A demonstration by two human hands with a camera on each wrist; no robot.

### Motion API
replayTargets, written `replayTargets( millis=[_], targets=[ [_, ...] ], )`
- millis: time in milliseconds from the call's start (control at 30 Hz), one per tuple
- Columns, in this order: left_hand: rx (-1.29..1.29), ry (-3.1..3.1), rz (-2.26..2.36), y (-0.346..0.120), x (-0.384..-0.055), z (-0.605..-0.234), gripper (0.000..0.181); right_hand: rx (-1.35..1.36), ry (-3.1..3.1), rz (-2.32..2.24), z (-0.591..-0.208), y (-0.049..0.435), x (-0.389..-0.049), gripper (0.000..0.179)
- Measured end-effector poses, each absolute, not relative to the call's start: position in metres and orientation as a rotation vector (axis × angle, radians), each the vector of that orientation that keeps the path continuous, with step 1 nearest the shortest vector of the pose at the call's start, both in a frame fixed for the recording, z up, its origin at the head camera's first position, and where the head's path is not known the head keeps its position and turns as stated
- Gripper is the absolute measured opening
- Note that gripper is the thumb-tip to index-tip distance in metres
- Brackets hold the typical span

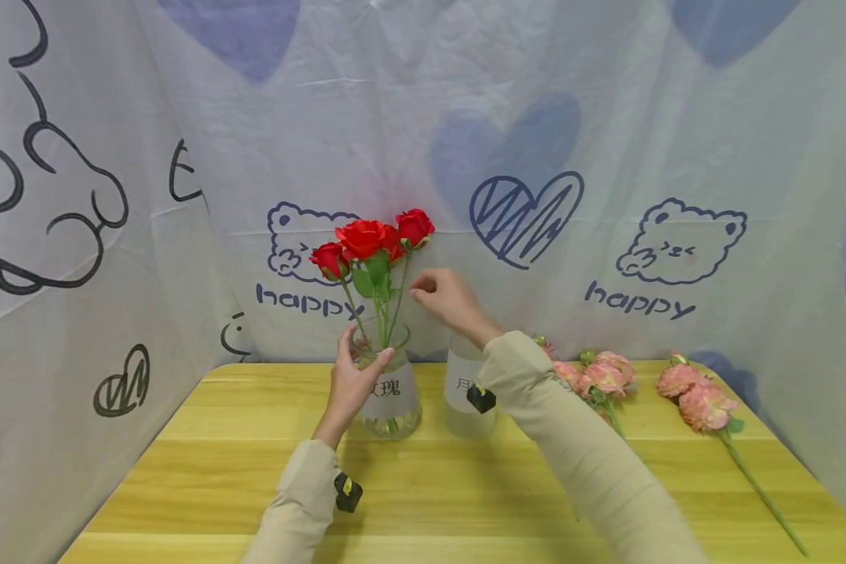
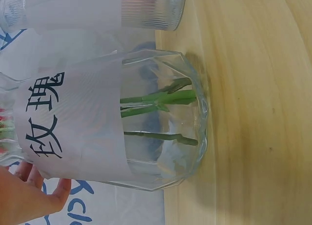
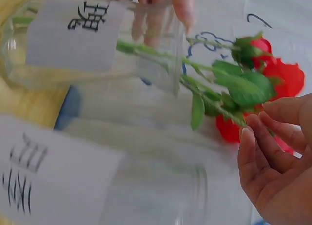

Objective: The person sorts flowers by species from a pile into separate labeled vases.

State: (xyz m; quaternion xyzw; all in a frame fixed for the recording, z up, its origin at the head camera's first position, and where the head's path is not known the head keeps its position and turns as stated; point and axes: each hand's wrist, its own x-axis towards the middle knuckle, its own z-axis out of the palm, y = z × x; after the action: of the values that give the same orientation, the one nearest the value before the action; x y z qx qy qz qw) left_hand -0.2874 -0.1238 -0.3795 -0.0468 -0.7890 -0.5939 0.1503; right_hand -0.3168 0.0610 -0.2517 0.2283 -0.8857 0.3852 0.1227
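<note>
Red roses (image 1: 363,239) with green stems and leaves stand in a clear glass vase (image 1: 400,419) that carries a white paper label (image 2: 78,118). My left hand (image 1: 352,384) grips this vase near its neck, the thumb just below the rim. In the right wrist view some of its fingers show through the glass. Close to the right-hand rose's stem is my right hand (image 1: 451,301), its fingers loosely bent; the head view shows a small gap between fingertips and stem. A second labelled glass vase (image 3: 156,191) stands to the right, partly hidden by my right sleeve.
Pink flowers (image 1: 609,374) lie on the wooden table (image 1: 240,470) at the right, some partly behind my right sleeve (image 1: 578,439). Farther right lies another pink flower stem (image 1: 761,489). A printed white curtain (image 1: 395,102) hangs close behind the vases.
</note>
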Motion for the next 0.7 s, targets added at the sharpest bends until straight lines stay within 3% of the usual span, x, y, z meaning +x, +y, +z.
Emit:
replayTargets(
  millis=[333,700],
  targets=[
    [-0.113,-2.267,-1.761,-0.126,-0.288,-0.379,0.089,0.603,-2.511,1.188,-0.251,0.124,-0.308,0.025],
    [-0.189,-2.329,-1.734,-0.131,-0.288,-0.378,0.094,0.481,-2.478,1.261,-0.282,0.179,-0.286,0.030]
  ],
)
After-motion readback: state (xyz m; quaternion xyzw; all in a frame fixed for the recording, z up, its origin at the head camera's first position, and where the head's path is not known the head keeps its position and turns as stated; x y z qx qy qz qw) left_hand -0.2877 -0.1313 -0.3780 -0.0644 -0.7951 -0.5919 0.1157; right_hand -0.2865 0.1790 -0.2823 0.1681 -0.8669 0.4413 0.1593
